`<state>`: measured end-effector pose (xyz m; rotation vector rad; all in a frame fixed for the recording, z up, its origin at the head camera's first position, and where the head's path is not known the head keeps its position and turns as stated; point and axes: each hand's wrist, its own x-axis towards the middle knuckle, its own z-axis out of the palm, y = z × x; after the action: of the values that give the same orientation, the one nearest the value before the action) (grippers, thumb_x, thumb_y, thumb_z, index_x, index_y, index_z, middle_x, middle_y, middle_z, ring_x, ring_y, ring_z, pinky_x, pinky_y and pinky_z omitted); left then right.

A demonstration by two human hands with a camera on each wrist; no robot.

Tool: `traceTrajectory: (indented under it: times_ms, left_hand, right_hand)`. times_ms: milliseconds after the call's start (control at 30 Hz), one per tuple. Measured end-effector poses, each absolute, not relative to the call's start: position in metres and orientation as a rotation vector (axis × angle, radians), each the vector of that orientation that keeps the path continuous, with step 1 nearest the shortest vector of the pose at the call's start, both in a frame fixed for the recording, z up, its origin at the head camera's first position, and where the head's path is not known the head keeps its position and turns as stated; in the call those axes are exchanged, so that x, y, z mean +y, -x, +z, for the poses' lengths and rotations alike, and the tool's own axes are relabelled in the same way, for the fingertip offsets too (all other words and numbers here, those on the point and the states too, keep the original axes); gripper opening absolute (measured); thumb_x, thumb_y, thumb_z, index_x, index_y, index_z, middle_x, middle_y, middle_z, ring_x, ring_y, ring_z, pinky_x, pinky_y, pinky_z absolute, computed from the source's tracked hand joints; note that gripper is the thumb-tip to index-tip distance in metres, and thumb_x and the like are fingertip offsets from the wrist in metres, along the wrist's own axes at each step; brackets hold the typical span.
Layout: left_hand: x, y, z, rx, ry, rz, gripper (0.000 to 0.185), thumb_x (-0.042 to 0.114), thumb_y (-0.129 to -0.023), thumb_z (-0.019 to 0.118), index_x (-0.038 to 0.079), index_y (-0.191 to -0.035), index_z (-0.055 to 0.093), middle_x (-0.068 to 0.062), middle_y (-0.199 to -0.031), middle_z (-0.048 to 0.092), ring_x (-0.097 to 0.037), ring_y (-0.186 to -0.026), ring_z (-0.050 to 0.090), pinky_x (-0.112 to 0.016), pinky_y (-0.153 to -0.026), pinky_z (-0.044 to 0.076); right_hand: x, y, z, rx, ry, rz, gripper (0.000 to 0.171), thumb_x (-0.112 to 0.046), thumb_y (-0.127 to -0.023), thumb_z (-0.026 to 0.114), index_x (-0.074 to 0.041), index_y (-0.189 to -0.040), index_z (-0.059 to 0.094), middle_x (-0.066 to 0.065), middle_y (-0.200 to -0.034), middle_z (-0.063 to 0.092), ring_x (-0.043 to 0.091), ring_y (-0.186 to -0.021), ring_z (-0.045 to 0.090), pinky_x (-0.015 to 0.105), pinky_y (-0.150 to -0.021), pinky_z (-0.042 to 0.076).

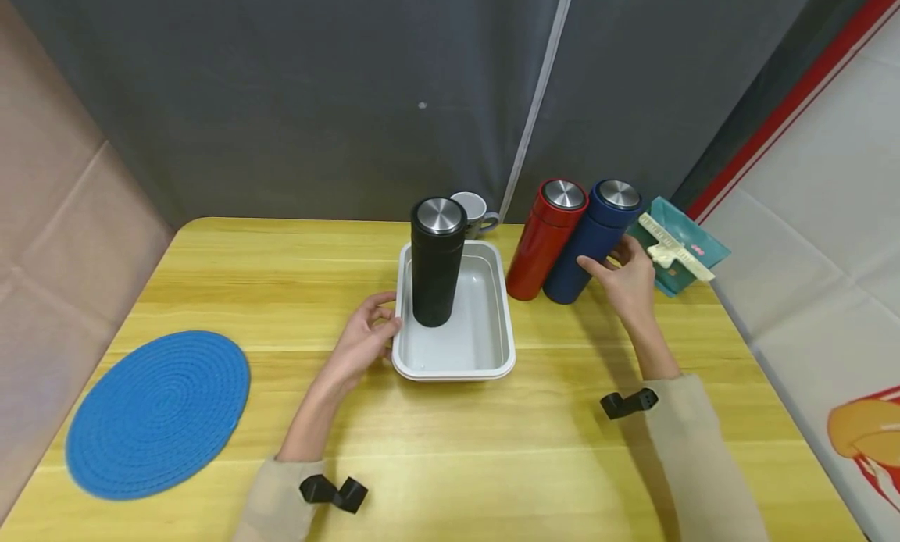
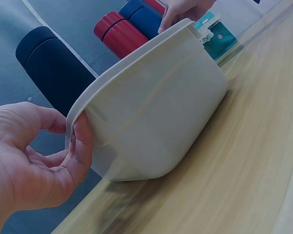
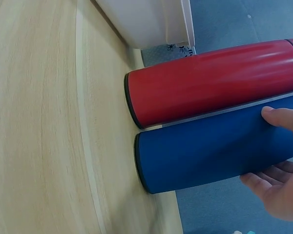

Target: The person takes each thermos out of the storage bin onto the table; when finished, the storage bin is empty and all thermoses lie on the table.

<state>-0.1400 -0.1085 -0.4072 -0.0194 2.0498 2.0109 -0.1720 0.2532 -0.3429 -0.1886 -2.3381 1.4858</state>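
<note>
A black thermos (image 1: 436, 272) with a silver lid stands upright inside a white plastic basin (image 1: 485, 347) at the middle of the table. My left hand (image 1: 363, 337) pinches the basin's left rim; the left wrist view shows the thumb and fingers (image 2: 82, 139) on either side of that edge. To the right of the basin, a blue thermos (image 1: 587, 245) stands close beside a red thermos (image 1: 540, 249). Around the blue one, my right hand (image 1: 628, 283) curls its thumb and fingers, gripping it from the right. The palm is partly out of the right wrist view.
Behind the basin sits a mug (image 1: 473, 208). A teal bag (image 1: 685, 233) with a cream clip (image 1: 673, 249) is at the right, behind my right hand. At the left lies a round blue placemat (image 1: 162, 413). A dark grey curtain (image 1: 281, 105) hangs along the back edge.
</note>
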Motion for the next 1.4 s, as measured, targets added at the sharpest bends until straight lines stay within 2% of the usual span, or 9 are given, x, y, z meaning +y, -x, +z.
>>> traceTrajectory:
  times_ms: [267,500,700,867,1000,1133,1400]
  left_hand:
    - [-0.108,0.141,-0.407,2.034,0.003,2.024,0.052,0.003,-0.095,0.053,0.002,-0.143,0.035,-0.022,-0.110,0.049,-0.019,-0.070,0.057,-0.028,-0.053,0.050]
    - [-0.108,0.141,-0.407,2.033,0.005,2.022,0.052,0.003,-0.094,0.053,0.003,-0.143,0.036,-0.022,-0.111,0.049,-0.020,-0.070,0.056,-0.028,-0.053,0.050]
    - [-0.105,0.144,-0.408,2.020,0.004,2.026,0.051,0.003,-0.095,0.053,0.003,-0.143,0.036,-0.024,-0.113,0.048,-0.020,-0.071,0.057,-0.028,-0.054,0.050]
    - [-0.105,0.145,-0.409,2.002,0.001,2.031,0.051,0.004,-0.095,0.054,0.003,-0.143,0.036,-0.026,-0.115,0.050,-0.023,-0.071,0.058,-0.027,-0.052,0.049]
    - [-0.106,0.145,-0.412,1.977,0.005,2.036,0.050,0.005,-0.096,0.055,0.005,-0.143,0.037,-0.027,-0.119,0.050,-0.023,-0.071,0.058,-0.027,-0.052,0.048]
    - [-0.110,0.145,-0.414,1.967,0.019,2.050,0.049,0.004,-0.096,0.054,0.004,-0.142,0.038,-0.026,-0.116,0.050,-0.020,-0.069,0.056,-0.028,-0.051,0.047]
    - [-0.110,0.143,-0.415,1.963,0.023,2.077,0.049,0.004,-0.095,0.055,0.004,-0.141,0.039,-0.021,-0.111,0.051,-0.019,-0.073,0.057,-0.030,-0.052,0.047]
  right_hand:
    - [0.267,0.187,-0.363,-2.330,0.162,1.488,0.065,-0.007,-0.081,0.076,0.003,-0.137,0.045,0.018,-0.126,0.054,0.020,-0.111,0.055,0.030,-0.093,0.049]
    - [0.270,0.190,-0.371,-2.368,0.114,1.471,0.068,-0.012,-0.083,0.076,0.005,-0.139,0.040,0.020,-0.131,0.052,0.030,-0.119,0.052,0.038,-0.099,0.045]
    - [0.272,0.182,-0.374,-2.393,0.070,1.485,0.072,-0.008,-0.084,0.074,0.007,-0.143,0.034,0.026,-0.137,0.046,0.036,-0.127,0.046,0.044,-0.102,0.041]
    - [0.271,0.168,-0.381,-2.323,0.070,1.576,0.073,0.000,-0.085,0.071,0.007,-0.145,0.031,0.025,-0.142,0.042,0.034,-0.131,0.042,0.045,-0.106,0.036]
    - [0.264,0.154,-0.381,-2.300,0.083,1.534,0.069,0.005,-0.084,0.069,0.010,-0.142,0.032,0.026,-0.139,0.045,0.034,-0.129,0.044,0.044,-0.105,0.038]
    - [0.249,0.139,-0.375,-2.355,0.099,1.401,0.065,0.004,-0.085,0.069,0.012,-0.140,0.036,0.027,-0.133,0.051,0.034,-0.124,0.050,0.041,-0.101,0.042]
    - [0.223,0.130,-0.366,-2.404,-0.059,1.360,0.054,0.005,-0.085,0.067,0.011,-0.134,0.045,0.026,-0.126,0.057,0.037,-0.116,0.055,0.038,-0.097,0.045]
